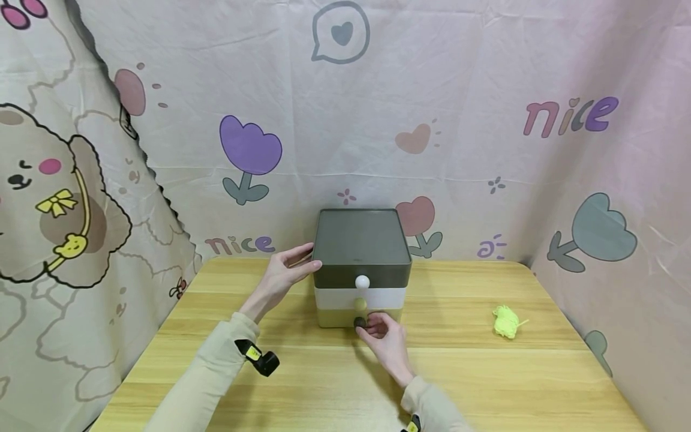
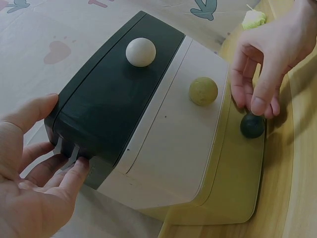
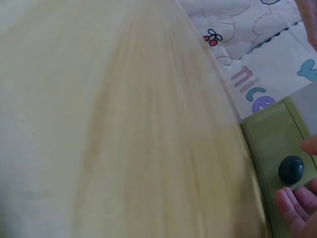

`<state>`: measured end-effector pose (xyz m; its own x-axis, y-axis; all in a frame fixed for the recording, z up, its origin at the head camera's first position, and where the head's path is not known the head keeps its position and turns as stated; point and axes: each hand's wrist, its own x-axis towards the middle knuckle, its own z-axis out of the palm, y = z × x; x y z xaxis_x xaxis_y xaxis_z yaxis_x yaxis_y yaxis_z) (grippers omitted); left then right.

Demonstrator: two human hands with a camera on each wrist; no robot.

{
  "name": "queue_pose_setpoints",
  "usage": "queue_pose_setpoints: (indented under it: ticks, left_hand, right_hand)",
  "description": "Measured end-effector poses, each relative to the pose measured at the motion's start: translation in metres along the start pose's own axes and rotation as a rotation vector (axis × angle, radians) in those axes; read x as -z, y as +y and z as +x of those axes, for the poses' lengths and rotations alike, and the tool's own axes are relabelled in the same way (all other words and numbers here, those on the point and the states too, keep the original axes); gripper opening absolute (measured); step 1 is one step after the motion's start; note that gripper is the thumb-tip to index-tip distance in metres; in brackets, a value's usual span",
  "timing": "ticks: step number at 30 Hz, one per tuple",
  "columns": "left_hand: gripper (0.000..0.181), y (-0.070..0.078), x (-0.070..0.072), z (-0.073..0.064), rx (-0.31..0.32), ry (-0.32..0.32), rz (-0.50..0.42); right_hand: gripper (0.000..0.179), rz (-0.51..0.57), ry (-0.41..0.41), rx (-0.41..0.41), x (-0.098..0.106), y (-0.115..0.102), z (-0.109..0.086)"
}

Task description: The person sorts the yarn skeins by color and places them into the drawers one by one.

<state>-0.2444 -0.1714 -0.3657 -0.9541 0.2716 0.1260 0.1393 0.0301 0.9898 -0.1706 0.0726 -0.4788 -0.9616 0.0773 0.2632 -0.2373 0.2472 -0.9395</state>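
A small three-tier drawer box (image 1: 361, 237) stands on the table, dark grey on top, white in the middle and olive below. Its round knobs are a white knob (image 2: 140, 52), an olive knob (image 2: 203, 91) and a dark knob (image 2: 252, 125). My left hand (image 1: 283, 273) rests against the box's left side at the top tier, thumb near the front corner. Around the dark knob of the lowest drawer, my right hand (image 1: 385, 342) has its thumb and fingers spread, fingertips close to the knob with a gap showing in the right wrist view. All drawers are closed.
A fuzzy yellow-green bundle of yarn (image 1: 506, 322) lies to the right on the wooden table (image 1: 302, 384). Printed cloth (image 1: 345, 120) hangs behind the table and along both sides. Black wrist cameras (image 1: 261, 358) sit on the sleeves.
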Motion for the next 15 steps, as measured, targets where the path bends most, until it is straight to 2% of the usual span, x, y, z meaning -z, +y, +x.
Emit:
queue_pose_setpoints:
  ticks: [8,15]
  left_hand:
    - [0.062,0.000,0.000,0.000,-0.001,-0.001,0.004]
    - [0.062,0.000,0.001,0.001,0.000,-0.001,0.012]
  right_hand:
    - [0.027,0.015,0.036,-0.044,-0.009,0.041,0.008]
    - [0.030,0.076,0.034,-0.060,-0.012,0.048,0.009]
